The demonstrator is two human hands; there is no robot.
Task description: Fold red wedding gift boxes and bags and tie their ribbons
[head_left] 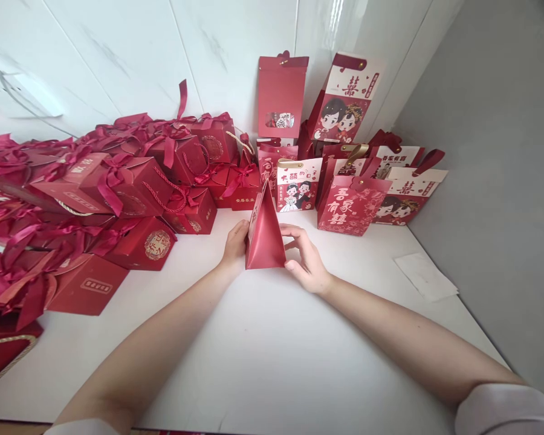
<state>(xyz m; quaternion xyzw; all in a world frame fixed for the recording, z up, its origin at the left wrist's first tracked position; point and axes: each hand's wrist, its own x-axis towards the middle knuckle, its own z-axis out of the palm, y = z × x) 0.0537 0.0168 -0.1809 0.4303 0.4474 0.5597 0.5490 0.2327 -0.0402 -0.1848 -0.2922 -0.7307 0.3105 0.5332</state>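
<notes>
A red triangular gift box (266, 238) stands upright on the table in front of me, its plain narrow side toward me and its top drawn to a point. My left hand (236, 243) grips its left face, with most of the fingers hidden behind my hand and the box. On the other side, my right hand (306, 260) holds the box's right edge, thumb near the lower corner and fingers curved along the far part. Just behind the box stands a small white-and-red gift box (299, 186) with a cartoon couple.
Red ribboned boxes (138, 184) are piled along the left. More printed gift boxes (354, 204) stand at the back right, some stacked against the wall. A white paper (426, 276) lies on the white table (272, 356) by the grey partition (494, 157).
</notes>
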